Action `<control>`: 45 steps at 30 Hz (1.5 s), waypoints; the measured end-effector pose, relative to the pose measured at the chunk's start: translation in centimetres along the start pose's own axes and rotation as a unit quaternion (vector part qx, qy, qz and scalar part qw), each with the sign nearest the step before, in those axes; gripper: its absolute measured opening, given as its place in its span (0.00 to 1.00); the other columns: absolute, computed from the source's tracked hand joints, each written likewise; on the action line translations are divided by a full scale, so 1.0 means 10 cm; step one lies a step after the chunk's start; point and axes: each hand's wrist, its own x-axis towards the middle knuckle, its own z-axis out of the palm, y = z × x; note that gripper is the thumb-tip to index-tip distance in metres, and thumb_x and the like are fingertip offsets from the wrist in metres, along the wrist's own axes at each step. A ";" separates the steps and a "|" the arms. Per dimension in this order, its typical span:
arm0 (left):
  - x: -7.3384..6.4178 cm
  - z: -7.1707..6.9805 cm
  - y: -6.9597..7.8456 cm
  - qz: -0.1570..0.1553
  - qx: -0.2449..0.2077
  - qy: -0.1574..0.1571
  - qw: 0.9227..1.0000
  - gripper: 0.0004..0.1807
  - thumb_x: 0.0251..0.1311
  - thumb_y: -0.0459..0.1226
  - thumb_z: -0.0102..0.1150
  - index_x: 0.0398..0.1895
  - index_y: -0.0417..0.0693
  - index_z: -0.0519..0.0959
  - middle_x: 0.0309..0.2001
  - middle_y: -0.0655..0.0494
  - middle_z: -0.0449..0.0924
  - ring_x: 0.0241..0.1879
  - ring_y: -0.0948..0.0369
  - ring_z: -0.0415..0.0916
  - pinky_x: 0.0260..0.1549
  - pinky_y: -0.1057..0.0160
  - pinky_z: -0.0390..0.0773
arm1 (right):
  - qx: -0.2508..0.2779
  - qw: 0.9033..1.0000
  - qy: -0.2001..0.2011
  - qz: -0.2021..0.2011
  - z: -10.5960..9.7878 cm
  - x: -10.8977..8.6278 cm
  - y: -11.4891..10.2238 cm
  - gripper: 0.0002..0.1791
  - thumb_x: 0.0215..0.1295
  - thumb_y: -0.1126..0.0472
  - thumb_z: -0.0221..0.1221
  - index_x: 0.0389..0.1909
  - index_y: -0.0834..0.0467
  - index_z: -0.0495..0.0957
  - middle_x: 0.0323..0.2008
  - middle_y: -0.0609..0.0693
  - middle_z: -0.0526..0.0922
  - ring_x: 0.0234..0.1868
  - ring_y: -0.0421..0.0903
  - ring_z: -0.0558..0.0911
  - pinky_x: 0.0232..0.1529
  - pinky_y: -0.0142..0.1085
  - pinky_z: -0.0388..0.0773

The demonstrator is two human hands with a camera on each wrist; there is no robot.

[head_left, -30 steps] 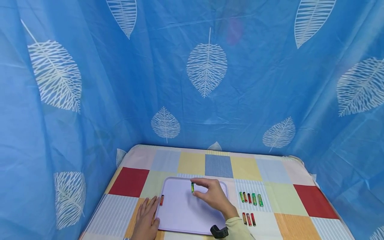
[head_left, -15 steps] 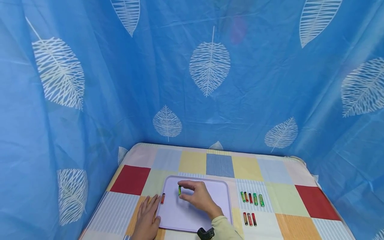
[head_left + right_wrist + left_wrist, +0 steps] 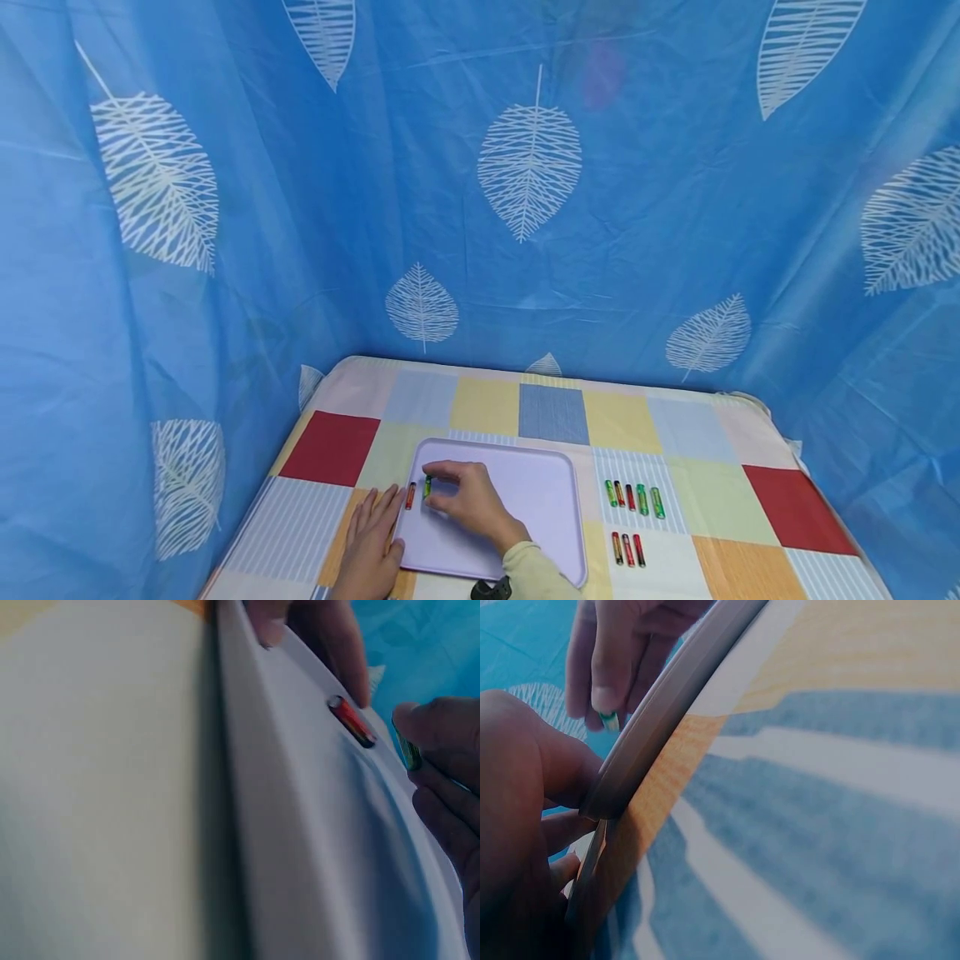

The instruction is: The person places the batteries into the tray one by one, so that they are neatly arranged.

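My right hand [image 3: 474,503] pinches a green battery [image 3: 427,487] by its ends between thumb and fingers, over the left part of a pale purple tray [image 3: 528,508]. To its left, a red battery [image 3: 410,497] lies inside the tray by the left rim; the right wrist view shows that red battery [image 3: 351,721] with dark ends. My left hand [image 3: 367,546] rests at the tray's left edge, fingers stretched forward. In the left wrist view, that hand's thumb and fingers [image 3: 570,761] touch the tray rim [image 3: 656,712].
Right of the tray lie two rows of batteries: a far row of several green and red batteries [image 3: 631,497] and a near row of three red batteries [image 3: 627,550]. A patchwork cloth [image 3: 720,483] covers the table. Blue leaf-print curtains [image 3: 600,208] hang around it.
My right hand has carried the green battery leftward across the tray and lowered it beside the red battery. My left hand stays at the tray's left edge.
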 end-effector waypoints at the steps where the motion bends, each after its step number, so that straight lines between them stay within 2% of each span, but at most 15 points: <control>1: 0.00 0.00 0.00 0.002 -0.001 0.002 1.000 0.40 0.59 0.25 0.61 0.80 0.38 0.71 0.81 0.35 0.68 0.83 0.29 0.49 0.79 0.24 0.42 | -0.008 1.000 0.001 0.000 0.02 0.00 0.00 0.24 0.60 0.68 0.77 0.59 0.62 0.89 0.55 0.52 0.93 0.58 0.44 0.91 0.64 0.35 0.86; 5: 0.00 -0.01 0.01 0.006 0.006 0.001 1.000 0.40 0.60 0.25 0.61 0.79 0.37 0.71 0.80 0.35 0.68 0.83 0.29 0.50 0.79 0.25 0.43 | -0.059 0.998 0.002 -0.021 0.10 0.02 -0.01 0.24 0.57 0.69 0.77 0.57 0.61 0.90 0.52 0.51 0.94 0.57 0.41 0.90 0.64 0.36 0.86; 9: 0.00 -0.01 0.01 0.003 0.011 0.000 1.000 0.40 0.59 0.24 0.61 0.79 0.36 0.72 0.80 0.35 0.69 0.83 0.29 0.50 0.79 0.25 0.43 | -0.120 0.992 0.001 -0.042 0.17 0.03 -0.03 0.23 0.57 0.67 0.78 0.56 0.60 0.90 0.51 0.49 0.94 0.55 0.40 0.90 0.62 0.35 0.87; 18: 0.00 -0.01 0.00 0.001 0.004 -0.003 1.000 0.40 0.58 0.24 0.62 0.79 0.37 0.71 0.80 0.35 0.68 0.83 0.29 0.49 0.79 0.24 0.43 | -0.193 0.980 -0.005 -0.046 0.25 0.07 -0.08 0.22 0.58 0.63 0.79 0.56 0.56 0.91 0.51 0.45 0.94 0.54 0.37 0.90 0.59 0.32 0.87; 24: 0.00 0.01 0.01 0.003 0.004 0.001 1.000 0.40 0.58 0.24 0.62 0.79 0.37 0.72 0.80 0.35 0.69 0.83 0.29 0.50 0.79 0.25 0.43 | -0.169 0.985 -0.004 -0.035 0.21 0.04 -0.08 0.25 0.57 0.62 0.80 0.57 0.57 0.90 0.53 0.46 0.94 0.56 0.40 0.90 0.62 0.34 0.87; 29: -0.01 0.02 0.01 0.006 0.007 0.004 1.000 0.40 0.58 0.24 0.62 0.79 0.36 0.72 0.80 0.35 0.69 0.82 0.29 0.51 0.79 0.26 0.44 | -0.138 0.990 -0.009 -0.009 0.09 0.00 -0.08 0.25 0.59 0.60 0.79 0.59 0.56 0.90 0.55 0.46 0.93 0.58 0.41 0.90 0.63 0.36 0.87; 36: -0.01 0.02 0.03 -0.021 -0.008 -0.006 1.000 0.40 0.59 0.24 0.61 0.79 0.36 0.71 0.81 0.35 0.67 0.84 0.31 0.47 0.82 0.28 0.39 | -0.084 0.996 -0.024 0.033 -0.19 -0.04 -0.04 0.25 0.63 0.57 0.79 0.60 0.57 0.89 0.58 0.49 0.92 0.60 0.45 0.90 0.64 0.39 0.87; 45: 0.00 0.02 0.02 -0.014 -0.010 0.001 1.000 0.40 0.58 0.24 0.60 0.79 0.36 0.71 0.81 0.34 0.67 0.83 0.29 0.48 0.81 0.27 0.39 | -0.047 0.997 -0.040 0.046 -0.59 -0.16 -0.05 0.26 0.64 0.57 0.77 0.62 0.60 0.88 0.60 0.52 0.91 0.62 0.50 0.90 0.66 0.40 0.87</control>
